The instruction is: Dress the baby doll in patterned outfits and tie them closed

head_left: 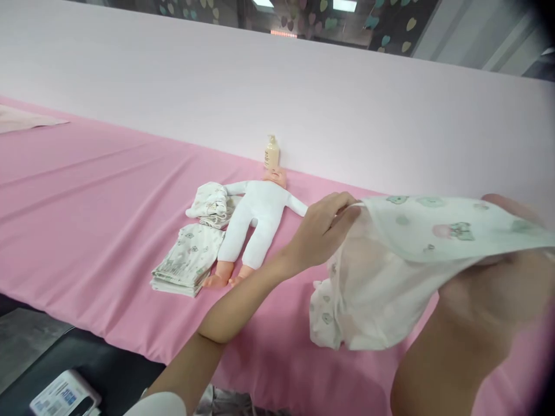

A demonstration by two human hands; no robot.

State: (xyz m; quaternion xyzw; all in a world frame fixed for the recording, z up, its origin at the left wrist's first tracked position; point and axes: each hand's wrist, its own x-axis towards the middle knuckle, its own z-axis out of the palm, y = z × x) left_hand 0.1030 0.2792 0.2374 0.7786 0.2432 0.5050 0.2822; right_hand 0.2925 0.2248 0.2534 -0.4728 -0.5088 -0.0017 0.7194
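A thin white printed baby cloth [390, 289], with green and pink motifs, is stretched in the air between my two hands. My left hand [327, 222] pinches its upper left edge between thumb and fingers. At the far right, my right hand [503, 283] is blurred and partly covered by the raised cloth, so its grip is only partly visible. Beneath the cloth's lower left end lies another bundled printed cloth [323, 318] on the pink-covered table. To the left of my hands a baby doll [260, 205] in a white body lies on its back.
Beside the doll are a stack of folded printed cloths [188, 260] and a second folded pile [211, 203]. A pump bottle [272, 153] stands behind the doll's head, by the white wall [243, 86]. Below the pink table cover [108, 231], a white device [65, 396] rests on a black surface.
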